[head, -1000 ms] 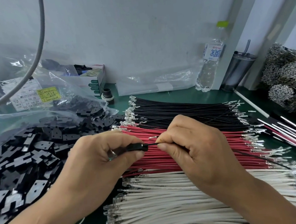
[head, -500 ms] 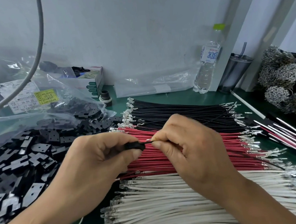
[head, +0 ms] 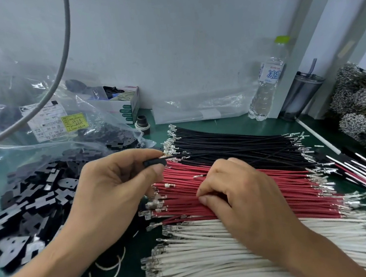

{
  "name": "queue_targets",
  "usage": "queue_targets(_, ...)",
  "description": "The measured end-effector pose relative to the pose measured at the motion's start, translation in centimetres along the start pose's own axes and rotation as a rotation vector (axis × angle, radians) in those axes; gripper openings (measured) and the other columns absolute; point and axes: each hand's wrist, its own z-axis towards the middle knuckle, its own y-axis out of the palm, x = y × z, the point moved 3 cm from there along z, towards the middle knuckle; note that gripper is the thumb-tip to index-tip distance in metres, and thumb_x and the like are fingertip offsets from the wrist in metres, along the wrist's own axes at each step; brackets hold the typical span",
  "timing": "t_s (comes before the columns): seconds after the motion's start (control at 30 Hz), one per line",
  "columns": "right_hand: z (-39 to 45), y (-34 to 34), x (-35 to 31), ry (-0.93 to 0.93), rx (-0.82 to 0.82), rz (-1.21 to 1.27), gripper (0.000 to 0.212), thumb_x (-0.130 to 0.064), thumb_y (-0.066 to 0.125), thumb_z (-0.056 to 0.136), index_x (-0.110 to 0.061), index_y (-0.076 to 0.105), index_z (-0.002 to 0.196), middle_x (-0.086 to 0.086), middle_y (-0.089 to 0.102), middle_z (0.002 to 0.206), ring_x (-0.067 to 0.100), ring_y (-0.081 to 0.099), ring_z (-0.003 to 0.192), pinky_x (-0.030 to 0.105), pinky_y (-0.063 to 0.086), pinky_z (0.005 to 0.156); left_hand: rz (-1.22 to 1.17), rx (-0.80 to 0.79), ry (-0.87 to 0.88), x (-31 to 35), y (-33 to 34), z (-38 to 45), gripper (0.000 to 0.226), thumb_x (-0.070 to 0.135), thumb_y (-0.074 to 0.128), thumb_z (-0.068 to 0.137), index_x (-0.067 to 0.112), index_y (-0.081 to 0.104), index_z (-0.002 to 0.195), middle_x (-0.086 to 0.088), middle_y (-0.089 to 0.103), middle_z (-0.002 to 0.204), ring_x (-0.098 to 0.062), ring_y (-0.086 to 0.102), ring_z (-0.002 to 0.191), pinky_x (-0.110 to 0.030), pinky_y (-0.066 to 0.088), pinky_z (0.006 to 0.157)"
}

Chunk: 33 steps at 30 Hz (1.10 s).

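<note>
Left hand (head: pixel 115 190) raised, thumb side up, back toward the camera. Thumb and forefinger pinch a short black sleeve (head: pixel 154 163) at their tips; other fingers curled under. Left forearm bare, comes in from lower left. Right hand (head: pixel 240 200) sits lower, knuckles up, fingers curled down. Thumb and forefinger tips meet on the red wires (head: pixel 296 194); cannot tell whether they grip one. Right forearm comes in from lower right. Hands apart, not touching.

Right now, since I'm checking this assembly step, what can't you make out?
Head view: black housing mostly covered by left hand; wire seating unclear.
Head view: right hand covers red wires; any pinch hidden.
Head view: white wires cut off by bottom edge.
Head view: bag label blurred.
</note>
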Motion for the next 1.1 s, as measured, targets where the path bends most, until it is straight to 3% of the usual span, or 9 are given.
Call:
queue_targets(0.1,0.1,-0.9,1.0,0.016,0.034,0.014,0.008,-0.023,0.065,0.094,-0.03,0.067,0.091,-0.018,0.06,0.091,0.003,0.058,0.087,0.026,0.049,0.074,-0.041,0.025,-0.048,-0.1,-0.4,0.2,0.019,0.022,0.081,0.076,0.029,0.084,0.093,-0.001,0.081,0.076,-0.008,0.069,0.053,-0.012,0.055,0.054)
queue_targets(0.23,-0.2,-2.1,2.1,0.04,0.105,0.194,0.021,-0.02,0.054,0.098,-0.034,0.067,0.106,-0.021,0.058,0.093,0.006,0.06,0.092,0.016,0.045,0.076,-0.207,-0.019,-0.141,-0.3,-0.3,0.3,0.026,0.03,0.08,0.072,0.027,0.084,0.097,-0.011,0.08,0.078,-0.015,0.065,0.053,-0.019,0.055,0.051)
queue_targets(0.33,-0.4,-2.4,1.8,0.036,0.17,0.222,0.012,-0.031,0.059,0.094,-0.034,0.07,0.097,-0.017,0.059,0.086,0.011,0.061,0.084,0.021,0.046,0.067,-0.287,-0.126,-0.189,-0.4,0.0,0.2,0.029,0.03,0.083,0.072,0.021,0.084,0.099,-0.016,0.079,0.078,-0.019,0.064,0.055,-0.023,0.055,0.052)
queue_targets(0.47,-0.5,-2.0,1.5,-0.008,0.183,0.258,0.011,-0.03,0.063,0.093,-0.029,0.074,0.091,-0.015,0.062,0.086,0.011,0.064,0.083,0.026,0.049,0.067,-0.293,-0.22,-0.178,-0.1,0.1,0.1,0.034,0.035,0.082,0.073,0.018,0.083,0.102,-0.017,0.079,0.079,-0.022,0.067,0.058,-0.024,0.057,0.056)
queue_targets(0.77,-0.6,-2.8,1.4,-0.026,0.209,0.283,0.014,-0.028,0.06,0.095,-0.028,0.074,0.095,-0.012,0.061,0.086,0.014,0.063,0.081,0.03,0.05,0.066,-0.457,-0.308,-0.283,0.1,0.4,0.0,0.039,0.028,0.081,0.075,0.004,0.08,0.105,-0.019,0.074,0.075,-0.02,0.063,0.057,-0.023,0.054,0.054)
queue_targets(0.93,-0.7,-3.0,0.8,-0.103,0.216,0.172,0.013,-0.025,0.064,0.094,-0.025,0.077,0.097,-0.013,0.058,0.084,0.008,0.059,0.069,0.03,0.048,0.056,-0.508,-0.353,-0.339,-0.1,0.9,-0.3,0.053,0.037,0.092,0.068,0.002,0.079,0.105,-0.017,0.074,0.074,-0.018,0.063,0.056,-0.021,0.053,0.052)
queue_targets(1.1,-0.8,-4.0,1.5,-0.105,0.259,0.197,0.012,-0.022,0.064,0.093,-0.023,0.077,0.093,-0.012,0.06,0.083,0.013,0.062,0.073,0.031,0.049,0.059,-0.535,-0.344,-0.338,0.3,0.7,0.1,0.06,0.039,0.094,0.063,0.0,0.079,0.106,-0.016,0.072,0.071,-0.018,0.062,0.054,-0.02,0.053,0.051)
